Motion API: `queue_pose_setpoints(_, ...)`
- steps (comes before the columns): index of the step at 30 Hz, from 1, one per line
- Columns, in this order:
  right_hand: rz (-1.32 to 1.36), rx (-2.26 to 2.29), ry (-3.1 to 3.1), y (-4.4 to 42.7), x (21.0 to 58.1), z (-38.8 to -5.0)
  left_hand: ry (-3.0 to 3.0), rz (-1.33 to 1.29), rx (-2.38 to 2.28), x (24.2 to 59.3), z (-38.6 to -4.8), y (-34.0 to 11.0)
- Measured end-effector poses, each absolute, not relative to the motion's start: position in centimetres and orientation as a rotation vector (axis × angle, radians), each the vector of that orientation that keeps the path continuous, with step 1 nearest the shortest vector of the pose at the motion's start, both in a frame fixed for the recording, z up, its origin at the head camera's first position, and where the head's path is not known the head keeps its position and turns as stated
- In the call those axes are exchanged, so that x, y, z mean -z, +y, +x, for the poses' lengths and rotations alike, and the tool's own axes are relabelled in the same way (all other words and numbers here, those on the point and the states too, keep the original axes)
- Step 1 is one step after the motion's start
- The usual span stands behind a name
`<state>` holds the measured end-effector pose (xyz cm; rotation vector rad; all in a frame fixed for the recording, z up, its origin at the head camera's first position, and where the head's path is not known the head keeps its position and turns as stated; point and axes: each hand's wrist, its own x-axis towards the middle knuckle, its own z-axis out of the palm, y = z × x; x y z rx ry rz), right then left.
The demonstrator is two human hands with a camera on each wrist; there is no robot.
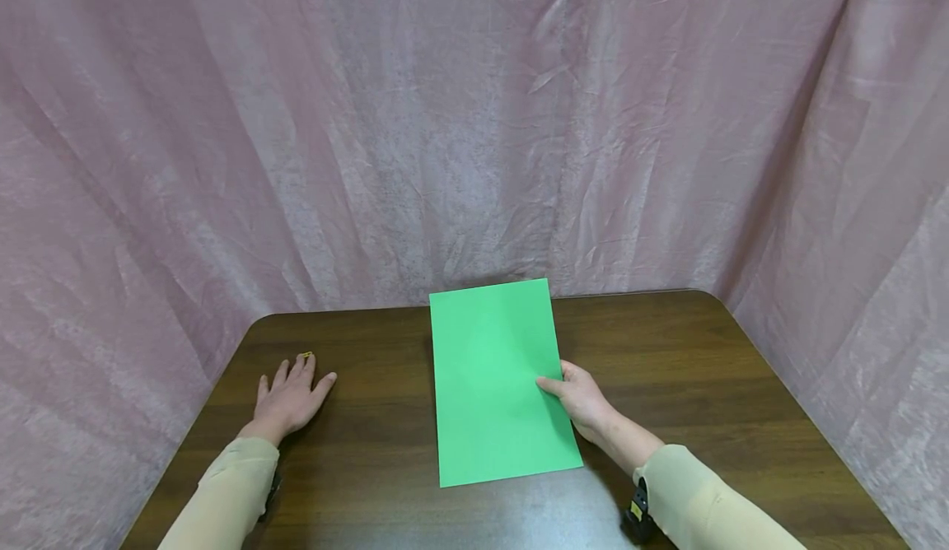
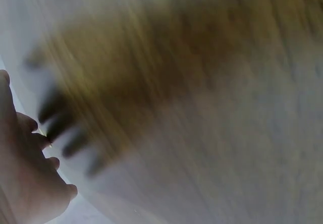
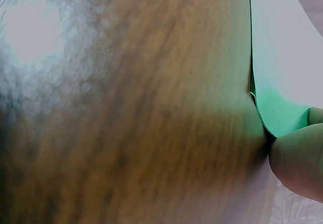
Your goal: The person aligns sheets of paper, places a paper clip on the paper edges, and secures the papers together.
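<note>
Pink velvety curtain [image 1: 460, 122] hangs behind the wood-grain table [image 1: 356, 468]. From the head view, I see a green paper sheet [image 1: 489, 385] mid-table, its top covering part of the far edge; the right hand [image 1: 589, 406] pinches its right side, thumb [image 1: 550, 384] on top, and the left hand [image 1: 289, 402] lies spread near the table's left edge. Through the left wrist view I get separated fingertips [image 2: 72, 191] beside blurred wood. On the right wrist, the sheet bows at the pinch; I judge it light, bendy, easily creased, best held by a long side

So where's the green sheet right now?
In the head view, the green sheet is over the middle of the brown table, its right edge held by the right hand.
</note>
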<state>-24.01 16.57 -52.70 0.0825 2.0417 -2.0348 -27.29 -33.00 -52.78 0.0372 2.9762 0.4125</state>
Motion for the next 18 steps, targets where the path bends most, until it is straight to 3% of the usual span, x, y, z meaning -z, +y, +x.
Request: queue_pose_setpoints(18, 0.104, 2.067, 2.031, 16.5, 52.7, -24.1, 3.0, 0.267, -0.356, 53.2, -27.6, -27.8)
